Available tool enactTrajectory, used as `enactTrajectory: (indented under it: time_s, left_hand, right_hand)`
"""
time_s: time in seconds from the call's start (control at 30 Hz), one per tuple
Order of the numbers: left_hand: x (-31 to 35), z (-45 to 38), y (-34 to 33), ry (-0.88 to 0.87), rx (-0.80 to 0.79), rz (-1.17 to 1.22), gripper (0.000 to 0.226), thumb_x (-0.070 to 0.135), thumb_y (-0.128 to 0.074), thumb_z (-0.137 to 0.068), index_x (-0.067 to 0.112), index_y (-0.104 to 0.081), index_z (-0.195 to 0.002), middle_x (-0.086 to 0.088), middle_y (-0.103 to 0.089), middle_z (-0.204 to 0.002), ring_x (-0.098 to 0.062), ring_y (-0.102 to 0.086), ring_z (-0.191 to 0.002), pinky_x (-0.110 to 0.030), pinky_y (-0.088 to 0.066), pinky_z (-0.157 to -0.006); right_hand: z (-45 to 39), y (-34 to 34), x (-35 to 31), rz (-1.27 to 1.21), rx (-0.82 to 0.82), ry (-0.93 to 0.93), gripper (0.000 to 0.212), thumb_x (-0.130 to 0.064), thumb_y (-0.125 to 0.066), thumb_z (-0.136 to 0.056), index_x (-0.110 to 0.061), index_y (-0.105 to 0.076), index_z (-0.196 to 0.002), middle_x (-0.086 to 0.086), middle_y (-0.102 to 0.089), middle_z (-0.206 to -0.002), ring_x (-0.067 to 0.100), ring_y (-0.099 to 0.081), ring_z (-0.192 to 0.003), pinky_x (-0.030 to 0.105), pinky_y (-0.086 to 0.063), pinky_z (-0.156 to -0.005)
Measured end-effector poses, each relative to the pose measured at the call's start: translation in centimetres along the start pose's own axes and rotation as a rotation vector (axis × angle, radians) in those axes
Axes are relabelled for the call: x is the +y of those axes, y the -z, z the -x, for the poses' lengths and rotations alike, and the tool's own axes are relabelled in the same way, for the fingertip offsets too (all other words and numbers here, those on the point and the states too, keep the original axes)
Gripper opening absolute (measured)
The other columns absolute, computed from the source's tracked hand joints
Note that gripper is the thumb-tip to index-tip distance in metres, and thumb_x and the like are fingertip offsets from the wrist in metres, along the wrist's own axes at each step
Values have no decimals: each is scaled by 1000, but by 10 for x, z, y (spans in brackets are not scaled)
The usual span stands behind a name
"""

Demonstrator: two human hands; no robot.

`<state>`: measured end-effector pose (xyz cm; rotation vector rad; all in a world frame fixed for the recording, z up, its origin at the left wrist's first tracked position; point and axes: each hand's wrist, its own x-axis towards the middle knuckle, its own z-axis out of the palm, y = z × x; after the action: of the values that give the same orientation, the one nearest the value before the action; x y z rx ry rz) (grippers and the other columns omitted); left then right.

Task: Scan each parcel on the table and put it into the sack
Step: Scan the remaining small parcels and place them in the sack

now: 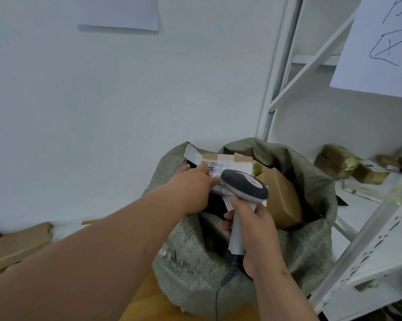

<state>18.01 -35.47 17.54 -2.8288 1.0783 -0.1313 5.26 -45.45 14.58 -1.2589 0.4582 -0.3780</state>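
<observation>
Right hand (pixel 256 230) grips scanner (pixel 244 185); sack (pixel 306 242) holds parcels (pixel 282 195).

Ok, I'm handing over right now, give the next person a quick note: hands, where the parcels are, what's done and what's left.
Left hand: holds a labelled parcel at the mouth of the sack, label up.
Right hand: grips the scanner by its handle, its head over that parcel.
Done: at least one brown box is already in the sack.
Left: let this parcel go into the sack. Cardboard shows at the lower left; whether more parcels wait there, I cannot tell.
</observation>
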Motion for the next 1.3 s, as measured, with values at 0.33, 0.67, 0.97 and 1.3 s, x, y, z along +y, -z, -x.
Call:
enactTrajectory:
  time_s: [0.33,0.67,0.97,1.3]
  left_hand:
    - [-52,97,-11,59,-23,97,43,39,-41,-101,50,-39,-143,6,-40,-147,-21,-32,-136,-52,-9,-114]
    - [-157,221,-52,340,-66,308,45,45,-43,-99,46,-41,-144,9,-41,-149,-18,-37,-137,-44,-18,-111]
    - [-222,302,-123,645,-194,399,44,48,-39,-101,42,-42,-144,11,-41,-151,-16,-42,-136,-44,-18,-113]
    - [-287,323,-193,934,-208,518,43,43,-44,-100,38,-45,-142,12,-46,-147,-12,-46,-131,-39,-27,-112]
  right_hand:
    - [60,-65,26,20,-17,14,10,-22,-64,-95,-17,-64,-103,10,-63,-77,18,-65,-59,28,-50,-52]
    - [117,-166,74,75,-131,-60,18,-28,-67,-93,-14,-64,-103,7,-65,-77,21,-67,-65,40,-56,-70]
    - [130,-233,135,314,-307,-160,15,-30,-65,-93,-16,-63,-97,4,-65,-74,17,-69,-64,31,-53,-58]
    - [88,-301,194,486,-471,-278,16,-32,-66,-91,-18,-64,-96,3,-69,-74,22,-71,-71,45,-60,-77]
